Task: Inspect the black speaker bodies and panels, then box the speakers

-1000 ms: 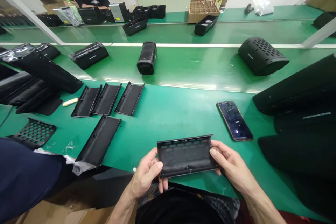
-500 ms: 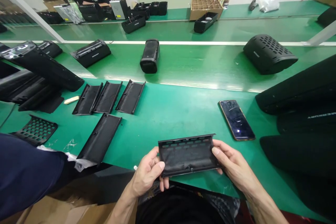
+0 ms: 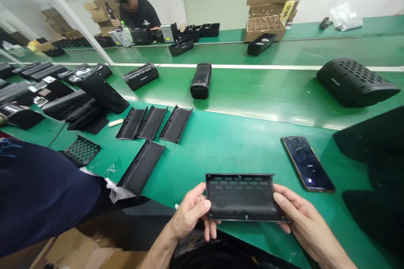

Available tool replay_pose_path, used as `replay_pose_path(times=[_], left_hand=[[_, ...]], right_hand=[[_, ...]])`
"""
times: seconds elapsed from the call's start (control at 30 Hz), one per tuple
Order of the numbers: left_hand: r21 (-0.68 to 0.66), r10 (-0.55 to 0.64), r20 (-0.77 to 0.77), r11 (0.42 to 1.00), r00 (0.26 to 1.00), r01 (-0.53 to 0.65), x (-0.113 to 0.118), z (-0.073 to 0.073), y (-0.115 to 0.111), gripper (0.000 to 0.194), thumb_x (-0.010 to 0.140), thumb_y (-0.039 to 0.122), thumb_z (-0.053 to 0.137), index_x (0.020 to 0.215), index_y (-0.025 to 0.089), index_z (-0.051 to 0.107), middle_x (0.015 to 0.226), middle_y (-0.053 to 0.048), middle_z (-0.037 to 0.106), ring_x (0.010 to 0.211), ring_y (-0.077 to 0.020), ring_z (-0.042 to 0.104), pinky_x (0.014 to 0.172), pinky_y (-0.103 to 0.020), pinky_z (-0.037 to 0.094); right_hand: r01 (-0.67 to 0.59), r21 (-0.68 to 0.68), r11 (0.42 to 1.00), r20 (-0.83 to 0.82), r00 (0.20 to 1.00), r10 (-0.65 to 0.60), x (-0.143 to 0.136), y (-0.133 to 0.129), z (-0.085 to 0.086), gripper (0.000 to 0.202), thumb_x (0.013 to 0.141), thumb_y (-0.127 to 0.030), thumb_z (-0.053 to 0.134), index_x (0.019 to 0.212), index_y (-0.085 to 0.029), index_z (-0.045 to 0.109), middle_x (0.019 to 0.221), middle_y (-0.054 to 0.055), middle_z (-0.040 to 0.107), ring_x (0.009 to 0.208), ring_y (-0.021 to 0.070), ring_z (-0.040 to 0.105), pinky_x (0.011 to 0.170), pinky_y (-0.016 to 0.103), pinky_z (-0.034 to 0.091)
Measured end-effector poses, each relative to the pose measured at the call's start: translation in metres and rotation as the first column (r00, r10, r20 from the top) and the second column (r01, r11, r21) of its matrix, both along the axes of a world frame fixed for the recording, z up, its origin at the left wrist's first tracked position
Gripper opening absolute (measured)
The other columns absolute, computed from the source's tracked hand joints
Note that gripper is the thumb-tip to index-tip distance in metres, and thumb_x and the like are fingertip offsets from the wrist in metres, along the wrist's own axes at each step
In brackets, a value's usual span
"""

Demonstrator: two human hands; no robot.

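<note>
Both of my hands hold a black slotted panel (image 3: 243, 199) by its two short ends, its hollow inner side facing up. My left hand (image 3: 192, 214) grips the left end, thumb on the edge and fingers beneath. At the right end, my right hand (image 3: 298, 214) pinches with the thumb on top. Rows of slots run along the panel's far side. To the left lie a longer black panel (image 3: 142, 166) and three similar ones, among them a panel (image 3: 176, 124). A phone (image 3: 308, 164) rests beyond my right hand.
Large black housings (image 3: 372, 134) stand at the right. A perforated cover (image 3: 82, 150) and a person's dark blue sleeve (image 3: 47, 193) are at the left. Black speakers (image 3: 201, 80) sit on the green belt (image 3: 252, 88). Another person (image 3: 142, 12) is across it.
The view has shifted left and up, so things appear farther right and lower. The panel in my hands is tilted a little differently, its long edges now nearly level. Both hands keep their hold.
</note>
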State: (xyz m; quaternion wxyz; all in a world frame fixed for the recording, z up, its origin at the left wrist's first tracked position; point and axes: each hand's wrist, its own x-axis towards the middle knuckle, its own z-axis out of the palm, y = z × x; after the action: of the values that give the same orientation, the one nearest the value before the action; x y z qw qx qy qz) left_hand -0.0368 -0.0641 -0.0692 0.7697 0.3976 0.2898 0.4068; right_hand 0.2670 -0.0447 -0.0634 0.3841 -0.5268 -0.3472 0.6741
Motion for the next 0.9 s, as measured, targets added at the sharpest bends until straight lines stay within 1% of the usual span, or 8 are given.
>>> replay_pose_path(times=[0.17,0.33,0.43,0.57,0.63,0.7,0.83,0.9], left_hand=[[-0.039,-0.025,0.252,0.999,0.968,0.036,-0.001,-0.005,0.000,0.034,0.110,0.041,0.041,0.126,0.012,0.048,0.089,-0.017,0.075,0.062,-0.0239,0.075,0.045,-0.022,0.055],[-0.099,-0.076,0.456,0.986,0.886,0.135,-0.001,0.000,0.008,0.060,0.110,0.060,0.014,0.124,0.014,0.051,0.095,-0.021,0.075,0.069,-0.0270,0.076,0.049,-0.026,0.058],[-0.144,-0.036,0.448,0.983,0.893,0.112,-0.002,0.004,0.013,0.070,0.106,0.071,0.012,0.125,0.016,0.052,0.090,-0.016,0.074,0.066,-0.0297,0.075,0.045,-0.029,0.056],[-0.304,0.126,0.320,0.952,0.939,-0.025,-0.006,0.012,0.024,0.072,0.100,0.079,0.032,0.120,0.015,0.057,0.094,-0.014,0.074,0.065,-0.0294,0.074,0.047,-0.033,0.056],[-0.411,0.227,0.275,0.906,0.934,-0.099,-0.007,0.018,0.031,0.070,0.100,0.076,0.040,0.109,0.011,0.062,0.098,-0.015,0.074,0.074,-0.0252,0.075,0.063,-0.033,0.060],[-0.492,0.234,0.282,0.868,0.930,-0.069,-0.004,0.024,0.037,0.069,0.103,0.072,0.039,0.100,0.008,0.066,0.098,-0.015,0.074,0.083,-0.0216,0.074,0.079,-0.031,0.059],[-0.496,-0.018,0.384,0.839,0.923,0.223,0.007,0.035,0.036,0.084,0.108,0.069,0.018,0.114,0.004,0.072,0.105,-0.015,0.075,0.092,-0.0197,0.074,0.089,-0.030,0.054],[-0.439,-0.106,0.389,0.852,0.915,0.286,0.004,0.040,0.035,0.082,0.109,0.065,0.018,0.119,0.005,0.073,0.103,-0.013,0.075,0.098,-0.0208,0.074,0.093,-0.032,0.054]], right_hand=[[0.095,-0.115,0.989,-0.115,0.987,-0.108,-0.006,0.005,0.014,0.080,0.073,-0.060,0.088,0.134,-0.016,0.060,0.064,-0.004,0.043,0.047,0.0022,0.033,0.041,0.015,0.032],[0.107,-0.134,0.985,-0.145,0.981,-0.126,-0.010,0.016,0.021,0.068,0.068,-0.054,0.092,0.120,-0.016,0.070,0.069,-0.002,0.046,0.048,-0.0002,0.028,0.037,0.013,0.031],[0.074,-0.138,0.988,-0.145,0.985,-0.094,-0.013,0.020,0.024,0.063,0.070,-0.052,0.092,0.119,-0.017,0.071,0.071,-0.001,0.048,0.047,-0.0002,0.029,0.038,0.013,0.033],[0.055,-0.147,0.988,-0.163,0.984,-0.079,-0.016,0.025,0.029,0.066,0.066,-0.052,0.094,0.116,-0.015,0.071,0.067,-0.003,0.043,0.046,-0.0001,0.028,0.036,0.013,0.032],[-0.014,-0.149,0.989,-0.164,0.986,-0.011,-0.019,0.029,0.032,0.063,0.070,-0.052,0.092,0.115,-0.014,0.071,0.067,-0.002,0.044,0.046,-0.0001,0.031,0.037,0.013,0.034],[-0.102,-0.145,0.984,-0.171,0.982,0.076,-0.022,0.035,0.035,0.060,0.075,-0.052,0.089,0.116,-0.014,0.070,0.069,-0.002,0.046,0.046,-0.0002,0.034,0.039,0.013,0.035],[-0.292,-0.137,0.947,-0.166,0.949,0.269,-0.033,0.051,0.046,0.063,0.075,-0.056,0.088,0.115,-0.012,0.069,0.064,-0.004,0.043,0.045,0.0001,0.034,0.039,0.013,0.033],[-0.443,-0.101,0.891,-0.125,0.894,0.430,-0.037,0.064,0.056,0.068,0.077,-0.064,0.083,0.117,-0.011,0.069,0.063,-0.003,0.046,0.045,0.0013,0.037,0.039,0.013,0.034]])
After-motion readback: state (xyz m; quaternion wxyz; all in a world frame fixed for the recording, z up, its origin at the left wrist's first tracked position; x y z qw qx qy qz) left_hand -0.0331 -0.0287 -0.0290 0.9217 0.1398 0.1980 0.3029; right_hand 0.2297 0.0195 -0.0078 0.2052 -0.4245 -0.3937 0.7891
